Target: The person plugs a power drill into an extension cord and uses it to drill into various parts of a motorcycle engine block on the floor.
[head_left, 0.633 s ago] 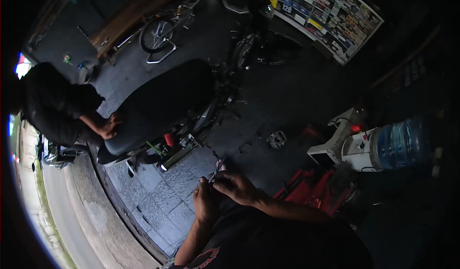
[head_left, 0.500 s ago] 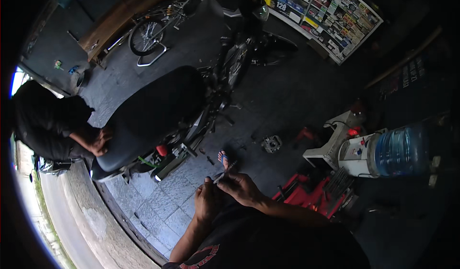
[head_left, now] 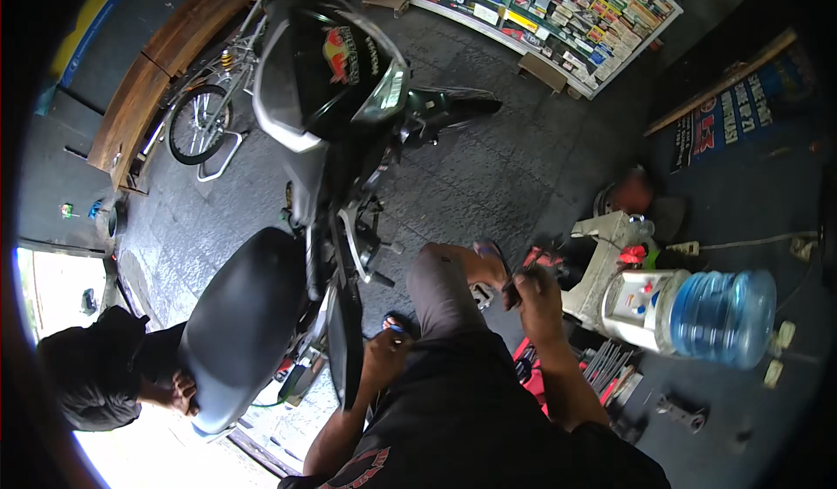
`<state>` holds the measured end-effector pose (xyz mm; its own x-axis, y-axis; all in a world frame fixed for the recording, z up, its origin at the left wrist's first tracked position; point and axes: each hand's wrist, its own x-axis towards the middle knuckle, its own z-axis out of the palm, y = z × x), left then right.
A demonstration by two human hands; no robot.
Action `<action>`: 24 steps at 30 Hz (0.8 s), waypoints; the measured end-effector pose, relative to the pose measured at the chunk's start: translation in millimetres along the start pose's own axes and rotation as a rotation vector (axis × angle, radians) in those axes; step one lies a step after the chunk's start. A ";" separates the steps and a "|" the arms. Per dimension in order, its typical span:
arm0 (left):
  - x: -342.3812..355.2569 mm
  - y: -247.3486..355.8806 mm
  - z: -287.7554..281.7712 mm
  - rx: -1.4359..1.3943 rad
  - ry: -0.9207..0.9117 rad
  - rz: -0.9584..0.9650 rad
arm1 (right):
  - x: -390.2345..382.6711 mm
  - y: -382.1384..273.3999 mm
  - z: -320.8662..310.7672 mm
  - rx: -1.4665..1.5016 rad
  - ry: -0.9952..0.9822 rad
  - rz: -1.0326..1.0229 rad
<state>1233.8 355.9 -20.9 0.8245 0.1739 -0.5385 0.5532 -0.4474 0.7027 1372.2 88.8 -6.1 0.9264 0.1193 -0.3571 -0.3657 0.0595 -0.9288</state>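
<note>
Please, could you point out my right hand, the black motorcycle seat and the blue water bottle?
Right hand (head_left: 539, 302): head view, middle of the hand.
Black motorcycle seat (head_left: 247, 310): head view, its top.
Blue water bottle (head_left: 722, 319): head view, middle of its side.

- Torso (head_left: 475, 410): landmark for the parts below.
- Left hand (head_left: 384, 358): just ahead-left of the torso, fingers curled; forearm (head_left: 338, 437) angled forward.
- Right hand (head_left: 536, 302): farther ahead-right of the torso, fingers bent, wrist raised.
- Leg (head_left: 440, 293): ahead of the torso, knee bent.
</note>
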 end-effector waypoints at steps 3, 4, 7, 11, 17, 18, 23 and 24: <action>55.0 -70.1 22.6 0.064 0.160 -0.216 | 101.0 -53.9 -6.6 0.055 -0.135 -0.007; 73.8 -104.2 39.5 0.026 0.239 -0.221 | 138.2 -69.8 -10.1 0.039 -0.159 -0.017; 73.7 -193.7 93.3 -0.479 0.725 -0.676 | 267.1 -126.8 12.1 -0.025 -0.379 -0.019; 83.5 -90.2 180.5 -1.342 1.001 -1.037 | 352.3 -214.1 20.1 -0.166 -0.682 -0.074; 107.4 1.9 314.7 -1.457 1.026 -1.045 | 390.9 -240.4 71.7 -0.267 -1.056 0.043; 121.3 18.8 329.5 -1.499 1.106 -1.001 | 388.0 -238.1 74.5 -0.272 -1.114 0.043; 179.1 102.8 369.8 -0.971 1.441 -1.003 | 338.2 -186.8 78.5 -0.304 -1.549 0.274; 212.5 143.1 334.6 -1.018 1.515 -0.856 | 346.1 -182.8 74.7 -0.388 -1.599 0.281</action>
<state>1448.4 35.3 -190.5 -0.5224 0.7290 -0.4423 0.1858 0.6036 0.7754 1753.0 193.2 47.5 -0.2685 0.9220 -0.2788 -0.2248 -0.3415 -0.9126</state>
